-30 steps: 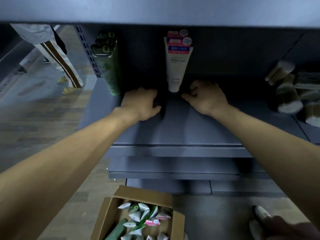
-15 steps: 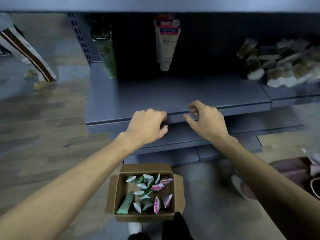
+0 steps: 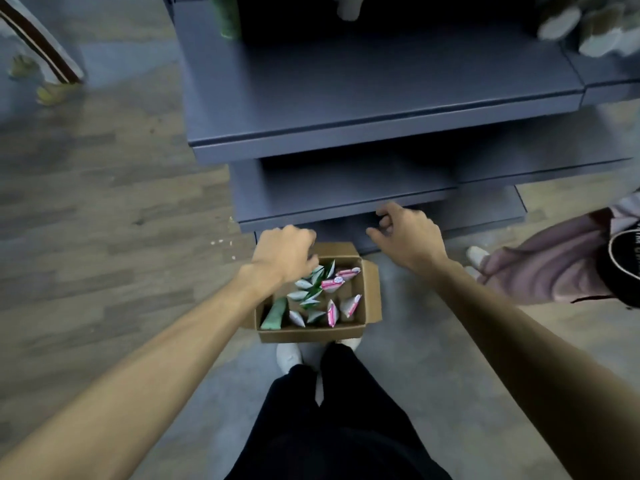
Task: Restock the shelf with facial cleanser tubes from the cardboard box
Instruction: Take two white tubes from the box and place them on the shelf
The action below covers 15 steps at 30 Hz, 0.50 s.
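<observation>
— Where are the tubes?

— In the cardboard box (image 3: 372,299) on the floor, just ahead of my shoes. The facial cleanser tubes (image 3: 317,289) stand crowded inside it, white-green and white-pink, with one green tube (image 3: 274,314) leaning at the box's left wall.

— And your hands?

— My left hand (image 3: 284,255) hangs over the box's far left corner, fingers curled down toward the tubes; whether they grip one, I cannot tell. My right hand (image 3: 407,233) is beyond the box's far right corner, fingers loosely curled, holding nothing.

— The shelf?

— The grey shelf (image 3: 363,98) rises beyond the box.
</observation>
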Available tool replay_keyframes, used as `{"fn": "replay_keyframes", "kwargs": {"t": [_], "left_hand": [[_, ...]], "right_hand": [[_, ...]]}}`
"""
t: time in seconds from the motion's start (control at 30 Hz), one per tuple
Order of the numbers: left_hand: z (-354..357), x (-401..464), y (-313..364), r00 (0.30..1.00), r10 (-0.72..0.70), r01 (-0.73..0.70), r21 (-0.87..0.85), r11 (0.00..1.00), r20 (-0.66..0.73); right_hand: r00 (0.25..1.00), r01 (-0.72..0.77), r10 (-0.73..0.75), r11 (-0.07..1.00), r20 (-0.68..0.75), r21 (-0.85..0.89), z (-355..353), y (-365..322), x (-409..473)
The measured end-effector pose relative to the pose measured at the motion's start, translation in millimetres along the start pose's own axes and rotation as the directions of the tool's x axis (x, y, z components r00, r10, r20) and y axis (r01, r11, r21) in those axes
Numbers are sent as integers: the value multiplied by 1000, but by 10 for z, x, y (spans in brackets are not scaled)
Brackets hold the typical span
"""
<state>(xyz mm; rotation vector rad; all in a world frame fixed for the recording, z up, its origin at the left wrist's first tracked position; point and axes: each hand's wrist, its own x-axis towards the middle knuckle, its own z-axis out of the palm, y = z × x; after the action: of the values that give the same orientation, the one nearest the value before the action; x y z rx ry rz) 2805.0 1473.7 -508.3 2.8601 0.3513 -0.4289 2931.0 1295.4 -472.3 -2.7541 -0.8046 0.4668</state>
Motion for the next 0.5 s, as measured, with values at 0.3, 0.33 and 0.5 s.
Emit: {"fn": "replay_keyframes", "kwargs": {"t": [0.3, 0.33, 0.5], "left_hand": [[763, -63, -85, 971, -136, 139, -1, 990, 197], [827, -66, -119, 963, -155, 160, -4, 987, 221], [1085, -34, -351, 931, -210, 221, -2, 975, 298]], "right_hand": [[975, -36, 43, 999, 218, -32, 812, 289, -121], [969, -39, 46, 999, 241, -30, 883, 309, -126], [948, -34, 39, 999, 316, -23, 1197, 388, -73]]}}
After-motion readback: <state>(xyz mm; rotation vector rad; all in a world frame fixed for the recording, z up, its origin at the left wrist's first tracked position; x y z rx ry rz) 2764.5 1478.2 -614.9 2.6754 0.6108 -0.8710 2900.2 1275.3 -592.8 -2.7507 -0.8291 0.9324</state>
